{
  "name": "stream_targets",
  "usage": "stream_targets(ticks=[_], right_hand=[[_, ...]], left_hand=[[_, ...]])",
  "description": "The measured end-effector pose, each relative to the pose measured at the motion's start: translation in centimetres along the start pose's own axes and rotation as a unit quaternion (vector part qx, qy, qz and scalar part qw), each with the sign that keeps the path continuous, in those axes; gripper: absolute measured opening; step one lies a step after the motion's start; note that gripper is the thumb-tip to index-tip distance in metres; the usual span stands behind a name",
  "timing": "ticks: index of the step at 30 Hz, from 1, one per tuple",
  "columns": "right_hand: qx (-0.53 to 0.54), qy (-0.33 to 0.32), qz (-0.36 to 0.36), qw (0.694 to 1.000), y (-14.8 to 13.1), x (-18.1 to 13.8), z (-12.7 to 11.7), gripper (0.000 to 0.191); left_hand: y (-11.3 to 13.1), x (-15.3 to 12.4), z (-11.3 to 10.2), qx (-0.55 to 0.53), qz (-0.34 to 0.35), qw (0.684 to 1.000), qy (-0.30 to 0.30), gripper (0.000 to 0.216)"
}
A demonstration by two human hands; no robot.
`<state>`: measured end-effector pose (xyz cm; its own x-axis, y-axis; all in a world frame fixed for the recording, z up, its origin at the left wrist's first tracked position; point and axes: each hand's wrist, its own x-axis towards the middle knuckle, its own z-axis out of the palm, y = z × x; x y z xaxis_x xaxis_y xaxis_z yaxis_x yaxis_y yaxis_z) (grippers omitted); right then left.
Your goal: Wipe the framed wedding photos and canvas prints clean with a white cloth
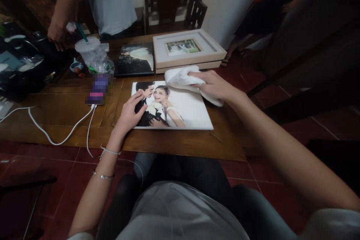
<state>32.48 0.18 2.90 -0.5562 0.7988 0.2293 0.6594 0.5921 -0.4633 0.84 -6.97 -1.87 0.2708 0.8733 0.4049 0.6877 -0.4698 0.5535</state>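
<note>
Lying on the bench (168, 140), the photo panel (192, 108) has the left hand (132, 110) on it, fingers kinda spread, prob steadying it, while the right hand (213, 83) pinches a white cloth (180, 78) at its far-right corner.

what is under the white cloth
The photo panel runs under the white cloth in the right hand; its far right corner is covered, so that part cannot be seen.

The grey top (180, 213) is short-sleeved — two slim bracelets (107, 177) circle the left forearm (94, 198).
</note>
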Motion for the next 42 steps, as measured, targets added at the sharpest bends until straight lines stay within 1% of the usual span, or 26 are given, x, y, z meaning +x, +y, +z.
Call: stream_targets(ticks=[3, 6, 11, 13, 15, 17, 20, 24, 28, 31, 33, 36, 39, 42], right_hand=[[-0.035, -0.012, -0.017, 0.999, -1.3, -1.9, 0.8, 0.037], [-0.064, -0.028, -0.052, 0.996, -3.4, -5.5, 1.6, 0.048], [-0.073, -0.025, -0.146, 0.986, -7.5, -11.9, 2.7, 0.049], [-0.07, -0.032, -0.173, 0.982, -8.9, -13.6, 3.1, 0.05], [-0.065, -0.042, -0.19, 0.979, -9.9, -14.4, 3.2, 0.053], [-0.057, -0.034, -0.193, 0.979, -10.1, -14.3, 3.1, 0.054], [-0.047, -0.029, -0.175, 0.983, -9.1, -12.3, 2.3, 0.052], [-0.048, -0.069, -0.117, 0.99, -6.1, -7.0, 1.0, 0.046], [-0.05, -0.047, -0.04, 0.997, -3.3, -1.7, 0.6, 0.04], [-0.031, -0.018, -0.021, 0.999, -2.2, 0.5, 1.1, 0.038], [-0.035, -0.008, -0.024, 0.999, -2.1, 0.6, 1.7, 0.042], [-0.067, -0.016, -0.044, 0.997, -3.1, -1.4, 2.8, 0.049], [-0.083, -0.033, -0.073, 0.993, -5.2, -5.1, 3.4, 0.051], [-0.083, -0.051, -0.121, 0.988, -7.8, -9.5, 3.3, 0.055]], left_hand=[[0.0, 0.0, 0.0, -0.003, -0.001, 1.0, -0.001, 0.037], [0.1, -0.1, 0.0, -0.003, -0.003, 1.0, -0.004, 0.037], [0.2, 0.0, 0.0, 0.004, -0.007, 1.0, -0.006, 0.037], [0.1, 0.0, 0.1, 0.007, -0.007, 1.0, -0.007, 0.037], [0.1, -0.1, 0.1, 0.008, -0.007, 1.0, -0.008, 0.037], [0.1, -0.1, 0.0, 0.01, -0.006, 1.0, -0.01, 0.037], [0.2, -0.2, -0.1, 0.011, -0.004, 1.0, -0.014, 0.036], [0.3, -0.2, -0.1, 0.005, -0.007, 1.0, -0.021, 0.038], [0.3, -0.2, -0.2, 0.001, -0.01, 1.0, -0.023, 0.038], [0.4, -0.2, -0.2, -0.006, -0.011, 1.0, -0.018, 0.036], [0.4, -0.2, -0.2, -0.009, -0.014, 1.0, -0.015, 0.036], [0.4, -0.2, -0.2, -0.007, -0.018, 1.0, -0.017, 0.037], [0.4, -0.2, -0.4, -0.013, -0.011, 1.0, -0.022, 0.037], [0.4, -0.2, -0.5, -0.021, -0.003, 0.999, -0.025, 0.037]])
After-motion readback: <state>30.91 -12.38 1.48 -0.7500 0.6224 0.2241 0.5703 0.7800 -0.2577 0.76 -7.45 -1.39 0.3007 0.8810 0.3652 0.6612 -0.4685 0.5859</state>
